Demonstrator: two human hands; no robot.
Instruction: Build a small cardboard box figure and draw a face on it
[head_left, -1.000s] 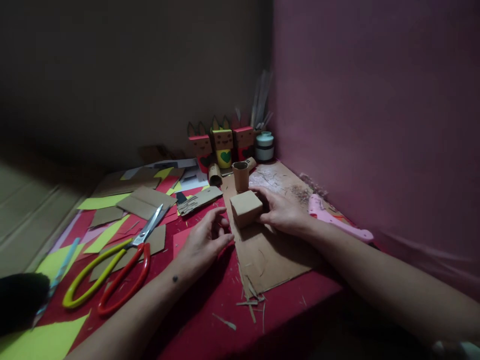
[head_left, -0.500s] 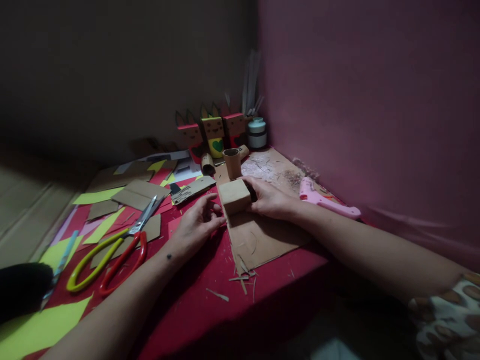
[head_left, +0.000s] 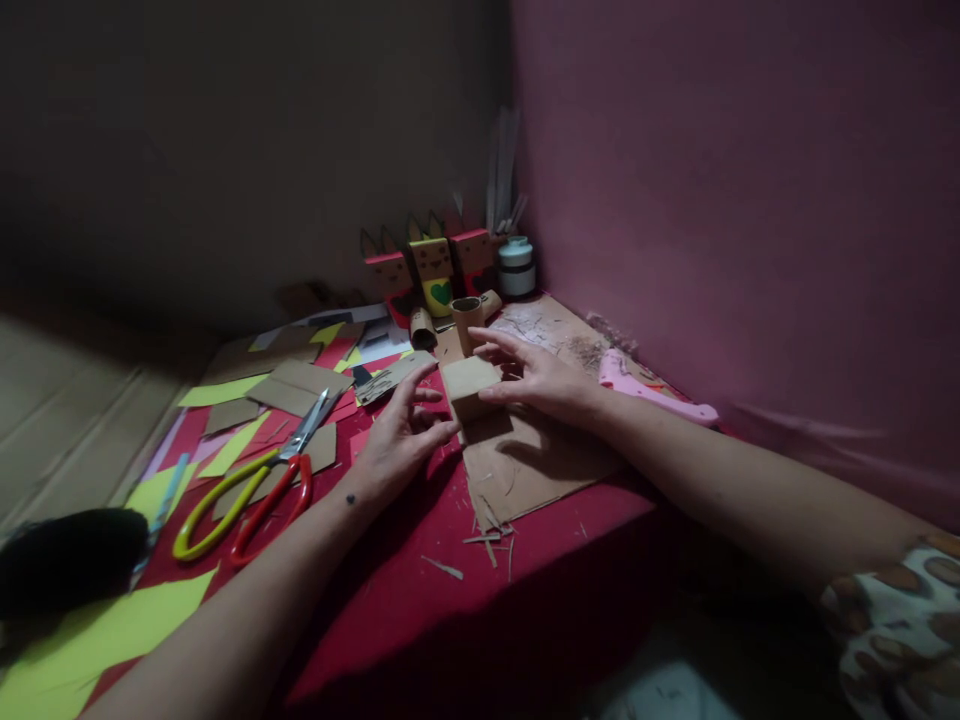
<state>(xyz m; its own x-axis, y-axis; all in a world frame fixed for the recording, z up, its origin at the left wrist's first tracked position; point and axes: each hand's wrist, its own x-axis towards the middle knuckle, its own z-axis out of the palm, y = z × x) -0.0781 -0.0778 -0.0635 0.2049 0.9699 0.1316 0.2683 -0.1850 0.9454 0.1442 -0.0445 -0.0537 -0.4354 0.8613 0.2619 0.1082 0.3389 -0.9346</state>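
A small brown cardboard box (head_left: 466, 384) stands on a sheet of brown cardboard (head_left: 525, 462) that lies on the red table (head_left: 420, 620). My right hand (head_left: 541, 378) holds the box from its right side, thumb low against it and fingers spread over the top. My left hand (head_left: 403, 436) is just left of the box, fingers spread and reaching toward its left face, holding nothing. I cannot tell whether the left fingertips touch the box.
Yellow-and-red-handled scissors (head_left: 255, 480) lie to the left among yellow, red and brown paper scraps. At the back corner stand three decorated cardboard figures (head_left: 433, 268), a cardboard tube (head_left: 466, 320) and a small jar (head_left: 516, 266). A pink glue gun (head_left: 651, 392) lies along the pink wall.
My left hand has risen off the table and moved toward the box with fingers spread. My right hand's fingers have opened out over the box top. The view has shifted slightly.
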